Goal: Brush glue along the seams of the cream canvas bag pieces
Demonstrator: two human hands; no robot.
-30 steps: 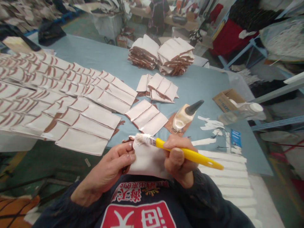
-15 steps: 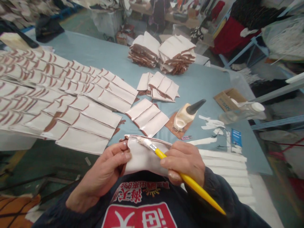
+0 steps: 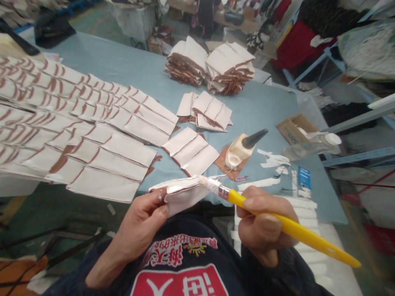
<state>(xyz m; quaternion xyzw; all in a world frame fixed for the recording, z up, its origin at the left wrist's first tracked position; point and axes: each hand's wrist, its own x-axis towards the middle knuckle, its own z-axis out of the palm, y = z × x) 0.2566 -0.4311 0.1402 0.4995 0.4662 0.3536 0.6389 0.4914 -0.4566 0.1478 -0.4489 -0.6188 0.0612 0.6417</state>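
Note:
My left hand [image 3: 138, 224] pinches a white fabric piece with a brown edge [image 3: 182, 192] and holds it above my lap, near the table's front edge. My right hand [image 3: 265, 224] grips a yellow-handled brush [image 3: 284, 224]. The brush's white bristles touch the right end of the piece's upper edge. A cream glue bottle with a black nozzle [image 3: 242, 149] lies tilted on a brown scrap just beyond the hands.
Rows of overlapping white pieces [image 3: 77, 123] cover the left of the blue table [image 3: 262, 107]. Two stacks [image 3: 212, 68] stand at the back. A cardboard box [image 3: 293, 127], a clear bottle [image 3: 314, 144] and white strips [image 3: 296, 205] lie at the right. A person stands far behind.
The piece has been tipped from lying flat toward me to edge-on. The brush has moved right along its upper edge, and my right hand has shifted right and lower.

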